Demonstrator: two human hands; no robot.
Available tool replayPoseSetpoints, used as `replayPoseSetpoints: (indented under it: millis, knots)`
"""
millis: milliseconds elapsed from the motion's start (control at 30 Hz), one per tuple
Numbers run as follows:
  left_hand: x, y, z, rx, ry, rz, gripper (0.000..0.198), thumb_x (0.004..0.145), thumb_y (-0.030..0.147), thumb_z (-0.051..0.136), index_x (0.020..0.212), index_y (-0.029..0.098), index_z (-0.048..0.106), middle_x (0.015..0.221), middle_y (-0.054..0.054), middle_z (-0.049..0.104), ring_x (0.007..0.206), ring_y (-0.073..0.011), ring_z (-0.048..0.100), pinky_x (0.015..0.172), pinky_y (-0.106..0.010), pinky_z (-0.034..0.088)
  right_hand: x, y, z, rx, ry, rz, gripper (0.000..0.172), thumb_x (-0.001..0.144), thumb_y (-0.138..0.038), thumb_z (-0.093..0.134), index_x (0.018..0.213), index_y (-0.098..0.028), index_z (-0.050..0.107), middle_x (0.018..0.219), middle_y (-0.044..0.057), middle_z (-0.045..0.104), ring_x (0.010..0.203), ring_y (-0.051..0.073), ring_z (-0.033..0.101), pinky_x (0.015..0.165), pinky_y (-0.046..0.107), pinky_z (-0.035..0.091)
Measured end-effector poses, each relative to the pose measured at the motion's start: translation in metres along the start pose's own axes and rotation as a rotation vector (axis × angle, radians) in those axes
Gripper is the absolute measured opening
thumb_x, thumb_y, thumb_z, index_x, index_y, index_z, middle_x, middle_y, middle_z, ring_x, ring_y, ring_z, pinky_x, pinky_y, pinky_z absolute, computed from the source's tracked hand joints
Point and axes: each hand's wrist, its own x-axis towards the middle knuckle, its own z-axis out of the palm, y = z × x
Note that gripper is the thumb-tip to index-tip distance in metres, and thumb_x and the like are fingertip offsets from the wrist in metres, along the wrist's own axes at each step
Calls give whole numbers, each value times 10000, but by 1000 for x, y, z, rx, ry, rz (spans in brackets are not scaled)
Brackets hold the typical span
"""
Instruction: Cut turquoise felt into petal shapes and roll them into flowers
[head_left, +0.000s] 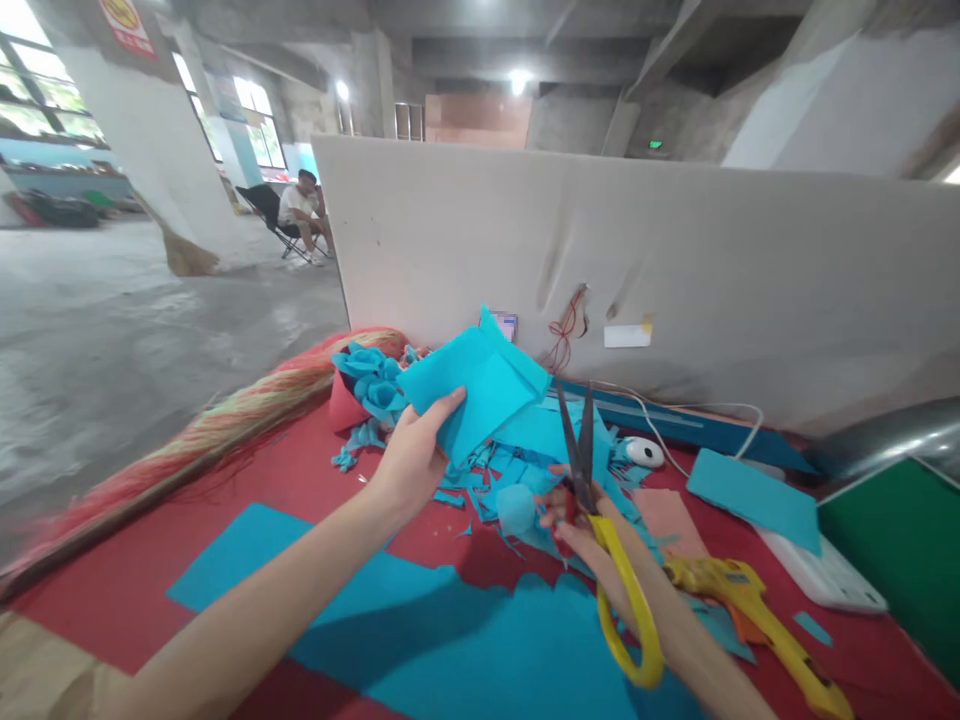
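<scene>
My left hand [411, 462] is closed on a folded piece of blue felt [480, 385], lifted above the red table [300, 480]. My right hand [592, 545] grips yellow-handled scissors [600, 520]; their dark blades are nearly together and point up towards the felt's lower edge. Below the felt lies a heap of blue felt scraps [510, 490]. A pile of blue felt flowers [371, 385] sits left of the held piece.
A big blue felt sheet [420, 630] covers the near table. A yellow glue gun [750, 610], a white mouse [643, 452], a white keyboard [825, 580] and a grey partition board [675, 260] are right and behind. A broom [187, 440] lies left. A person sits far back.
</scene>
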Motion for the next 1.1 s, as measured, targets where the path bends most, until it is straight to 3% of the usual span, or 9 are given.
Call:
replayPoseSetpoints:
  millis: [167, 333, 400, 467, 567, 667, 800, 933, 1100]
  knots:
    - [0, -1, -2, -70, 34, -83, 273, 747, 165, 589, 1019, 175, 563, 979, -34, 676, 991, -214, 600, 875, -307, 500, -11, -20, -6, 228, -31, 106, 208, 791, -404, 482, 875, -217, 516, 755, 47, 601, 575, 172, 566, 556, 320, 497]
    - [1, -7, -2, -138, -43, -106, 314, 760, 154, 547, 1074, 160, 566, 967, -26, 684, 1023, -222, 583, 909, -332, 473, -25, -37, -12, 679, -316, 255, 220, 780, -387, 473, 828, -197, 572, 620, 37, 559, 445, 135, 493, 461, 296, 455]
    - [2, -12, -5, -156, -86, -112, 344, 749, 140, 549, 1092, 154, 563, 948, -25, 689, 1007, -226, 591, 908, -347, 468, -29, -36, -8, 622, -238, 179, 203, 779, -376, 501, 891, -219, 567, 619, 33, 580, 484, 165, 536, 487, 313, 473]
    - [3, -16, -9, -136, -160, -141, 350, 725, 138, 562, 1075, 140, 579, 917, -34, 697, 960, -236, 613, 885, -360, 475, -30, -32, -4, 484, -49, 46, 169, 765, -348, 557, 899, -245, 559, 629, 10, 592, 593, 186, 585, 580, 313, 501]
    - [3, -22, -15, -29, -313, -236, 342, 681, 158, 607, 1021, 127, 610, 925, -62, 694, 909, -264, 628, 832, -386, 488, -27, -27, -6, 292, 150, -71, 138, 723, -310, 629, 830, -254, 563, 807, -3, 639, 804, 185, 615, 731, 272, 506]
    - [1, -26, -17, 93, -413, -337, 327, 658, 167, 648, 981, 125, 619, 937, -80, 689, 881, -270, 633, 782, -386, 498, -22, -24, -8, 215, 161, -81, 217, 700, -340, 643, 882, -249, 567, 932, 14, 646, 877, 201, 615, 775, 293, 508]
    - [-9, -30, -13, 204, -447, -389, 333, 625, 178, 695, 947, 131, 621, 912, -80, 691, 881, -271, 629, 758, -362, 494, -21, -23, -6, 180, 177, -61, 327, 695, -324, 651, 995, -221, 574, 815, 18, 658, 809, 211, 628, 728, 320, 526]
    - [-18, -35, -9, 254, -485, -349, 367, 603, 229, 731, 946, 151, 627, 964, -74, 674, 960, -275, 596, 815, -364, 467, -21, -26, -9, 115, 190, -103, 293, 688, -296, 650, 970, -230, 609, 868, 34, 660, 854, 244, 624, 738, 354, 528]
    - [-17, -40, -12, 341, -441, -287, 433, 567, 281, 765, 951, 147, 616, 978, -91, 658, 967, -284, 583, 824, -393, 462, -20, -24, -14, 45, 209, -134, 285, 673, -292, 658, 950, -244, 613, 934, 51, 647, 923, 269, 600, 777, 380, 514]
